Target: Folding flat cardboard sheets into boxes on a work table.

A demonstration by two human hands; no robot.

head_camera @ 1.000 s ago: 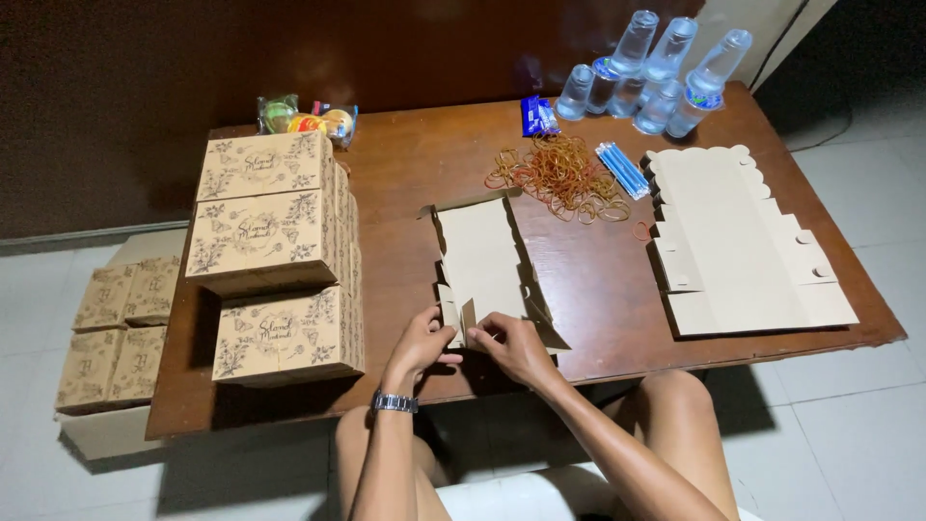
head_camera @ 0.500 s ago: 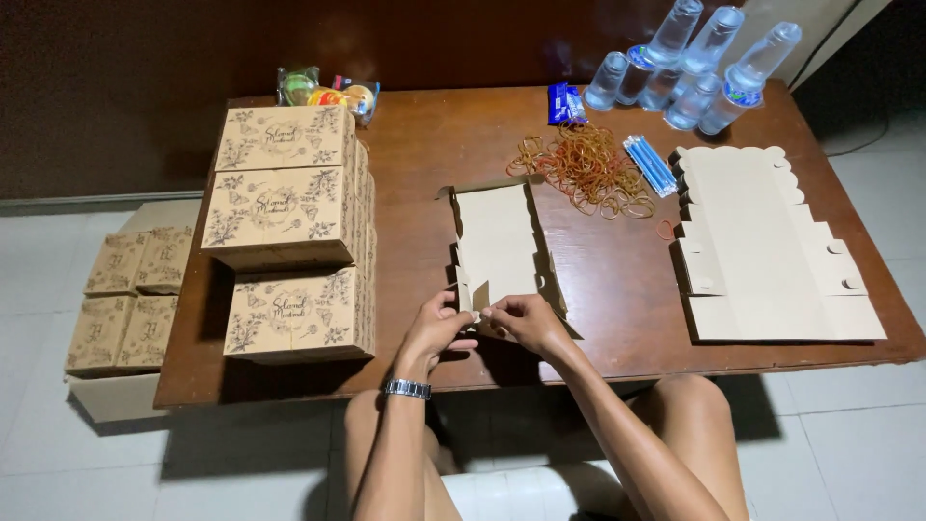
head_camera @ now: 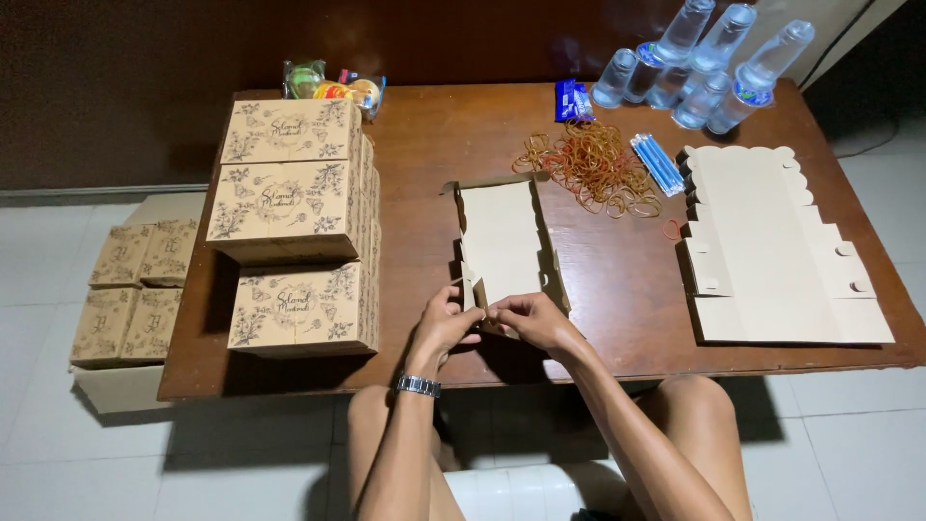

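At the near edge of the bench point(head_camera: 617, 318), both my hands met on the flat carton blank point(head_camera: 502, 236). Left hand point(head_camera: 446, 323) pinched the near-left corner flap, fingers point(head_camera: 461, 297) clenched on the card. Right hand point(head_camera: 526, 320) gripped the same near end just beside it, fingertips touching the left ones. Blank lay lengthwise, plain side up, side walls partly raised, far end toward the rubber bands point(head_camera: 588, 164).

Step in hand, as I read it: folding and locking the near corner tab of the carton. Next move would call for holding the side wall upright while seating the tab in its slot, then the same on the other corner.

Outward: stack of printed finished boxes point(head_camera: 289, 183) to my left, one more box point(head_camera: 304, 309) in front of it, close to my left hand. Bundle of blue straws point(head_camera: 658, 164) beside the bands. Pile of unfolded blanks point(head_camera: 772, 251) well apart on the right. Clear water bottles point(head_camera: 709, 63) lying at the far right corner, snack packets point(head_camera: 333, 87) far left. More boxes in a floor carton point(head_camera: 125, 289) off the left end of the bench.

Hard to make out: the tab and slot themselves sat under my fingers, so I couldn't tell whether the lock was engaged. Wristwatch point(head_camera: 418, 386) face was turned away. My knees hid the floor below.
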